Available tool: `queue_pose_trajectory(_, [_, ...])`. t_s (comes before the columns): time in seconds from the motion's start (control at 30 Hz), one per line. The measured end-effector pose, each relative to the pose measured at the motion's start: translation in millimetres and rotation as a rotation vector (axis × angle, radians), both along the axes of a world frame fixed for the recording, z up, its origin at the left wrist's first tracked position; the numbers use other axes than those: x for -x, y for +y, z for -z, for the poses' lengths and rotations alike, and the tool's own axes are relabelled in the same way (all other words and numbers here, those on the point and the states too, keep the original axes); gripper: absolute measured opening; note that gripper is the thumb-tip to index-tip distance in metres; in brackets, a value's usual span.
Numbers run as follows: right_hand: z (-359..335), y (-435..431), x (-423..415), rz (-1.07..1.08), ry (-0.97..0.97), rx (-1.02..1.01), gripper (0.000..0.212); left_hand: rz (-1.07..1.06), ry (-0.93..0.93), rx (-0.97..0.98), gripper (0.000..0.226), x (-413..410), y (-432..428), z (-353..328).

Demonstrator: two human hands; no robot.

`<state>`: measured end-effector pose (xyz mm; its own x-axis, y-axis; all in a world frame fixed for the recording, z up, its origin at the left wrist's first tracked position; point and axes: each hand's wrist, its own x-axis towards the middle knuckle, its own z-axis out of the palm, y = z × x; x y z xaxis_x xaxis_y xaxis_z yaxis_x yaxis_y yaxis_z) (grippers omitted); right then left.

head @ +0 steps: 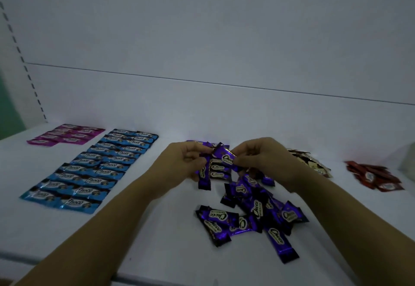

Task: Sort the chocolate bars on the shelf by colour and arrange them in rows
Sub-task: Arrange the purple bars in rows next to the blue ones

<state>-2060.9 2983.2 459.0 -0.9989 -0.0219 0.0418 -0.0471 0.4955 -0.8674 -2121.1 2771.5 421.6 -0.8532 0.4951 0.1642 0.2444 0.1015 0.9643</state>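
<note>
- Pinching one purple bar (225, 158), the right hand (258, 154) is working beside the left hand (186, 160), which is gripping others.
- Looking light, slick and crinkly; gripping across the middle seems safest.

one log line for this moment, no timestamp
left hand holds purple bars | right hand pinches top purple bar | purple pile loose | blue bars in rows

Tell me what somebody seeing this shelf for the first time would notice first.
The left hand and the right hand pinch purple bars above a loose purple heap in the middle of the shelf. To the left lie neat blue rows, with a smaller pink block further left at the back. At far right sits a jumbled red pile.
</note>
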Motion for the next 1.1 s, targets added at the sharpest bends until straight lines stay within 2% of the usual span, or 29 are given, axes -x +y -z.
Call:
queue_pose_trajectory(0.07, [-1.0,-4.3,5.5,0.018,0.004,-0.009,0.01,-0.031,-0.005,-0.021,0.018,1.9,-4.1,0.6])
queue_pose_trajectory(0.2, [12.7,-9.9,5.7,0.107,0.082,0.045,0.008,-0.135,0.183,0.037,0.013,3.6,-8.7,-3.7])
queue_pose_trajectory(0.5, [24.7,-11.2,-7.4,0.231,0.398,-0.148,0.006,0.005,0.02,-0.127,0.016,-2.6,-4.2,-4.6])
queue_pose_trajectory(0.6, [25.9,-12.8,-8.5,0.211,0.386,-0.048,0.005,-0.018,0.033,-0.146,0.024,-2.4,-4.9,-4.7])
queue_pose_trajectory(0.73, [25.6,-18.7,-10.2,0.139,0.351,0.176,0.017,-0.047,0.032,-0.134,0.009,0.8,-5.3,-2.1])
queue_pose_trajectory(0.87, [28.3,-17.6,-5.5,0.139,0.322,0.228,0.005,-0.029,-0.009,-0.143,0.026,0.0,-5.1,-4.5])
queue_pose_trajectory(1.0, [29.0,-12.7,-4.5,0.132,0.302,0.327,0.021,-0.019,0.007,-0.139,0.024,0.9,-4.7,-3.8])
queue_pose_trajectory(1.1, [28.5,-9.7,-4.1,0.114,0.322,0.311,0.034,-0.023,0.018,-0.127,0.021,1.2,-4.0,-3.0])
